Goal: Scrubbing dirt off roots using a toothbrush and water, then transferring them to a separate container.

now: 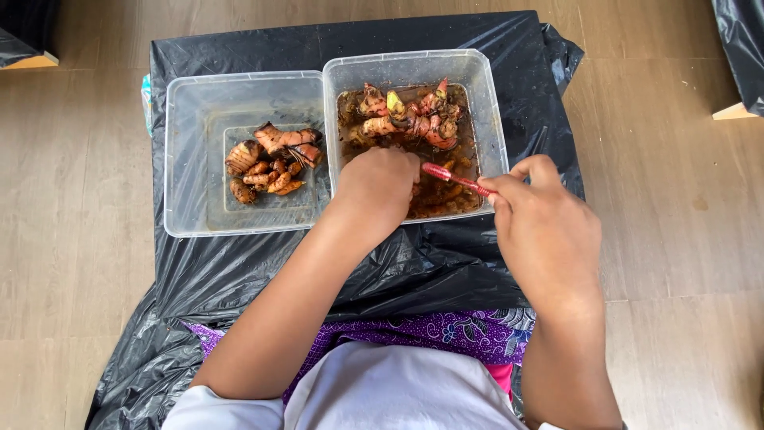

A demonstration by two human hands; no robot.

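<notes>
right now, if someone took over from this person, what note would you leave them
Left hand: closed, dipped into the right tub of muddy water and unwashed roots; what it grips is hidden.
Right hand: holds a red brush over that tub.
Left tub: a small pile of cleaner roots.
Both tubs sit side by side on black plastic sheet.
Done: the pile at left. Left: the roots in the water.
</notes>
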